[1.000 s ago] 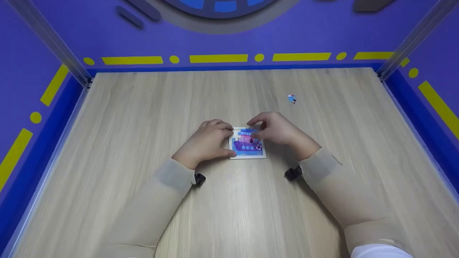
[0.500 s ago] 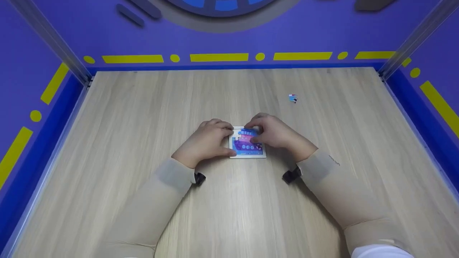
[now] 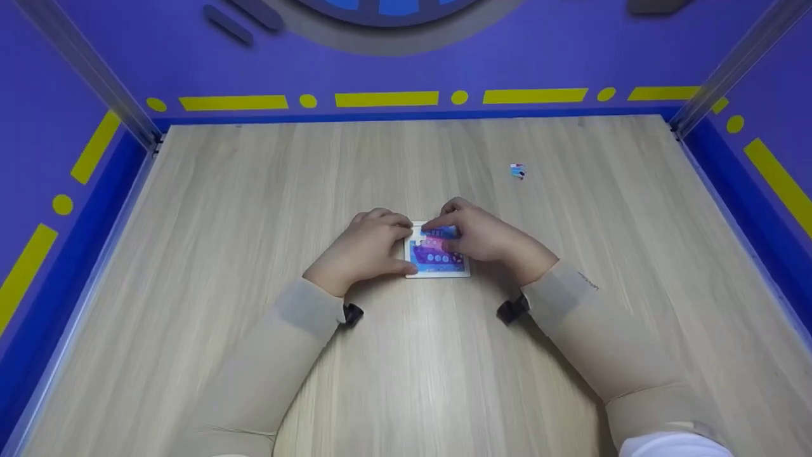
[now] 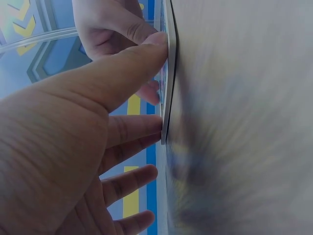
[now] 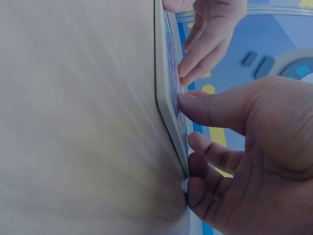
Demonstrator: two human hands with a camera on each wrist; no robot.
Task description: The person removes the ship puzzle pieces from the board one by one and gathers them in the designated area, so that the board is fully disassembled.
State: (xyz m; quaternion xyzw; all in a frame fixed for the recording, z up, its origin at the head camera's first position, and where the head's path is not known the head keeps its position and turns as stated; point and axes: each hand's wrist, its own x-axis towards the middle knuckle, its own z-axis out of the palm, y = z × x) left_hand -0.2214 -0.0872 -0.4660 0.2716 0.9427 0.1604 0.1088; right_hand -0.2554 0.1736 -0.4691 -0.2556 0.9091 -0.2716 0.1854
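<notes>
A small square jigsaw puzzle (image 3: 438, 258) in a white frame lies flat on the table, showing a purple and pink ship on blue. A pale bare patch shows at its upper left. My left hand (image 3: 368, 251) grips its left side, thumb at the near corner and fingers at the far one; the left wrist view shows the thumb (image 4: 157, 39) on the rim. Over the right part, my right hand (image 3: 485, 235) holds its thumb on the picture and its index finger across the top row. In the right wrist view other fingers (image 5: 198, 164) curl beside the frame's edge.
A loose puzzle piece (image 3: 518, 171) in blue, white and red lies farther back to the right. The wood-grain table (image 3: 266, 171) is bounded by blue-purple walls (image 3: 406, 76) with yellow marks at the back and both sides.
My right hand has shifted slightly left, its index finger sliding leftward over the top of the puzzle while the thumb stays on the picture. The left hand keeps its place.
</notes>
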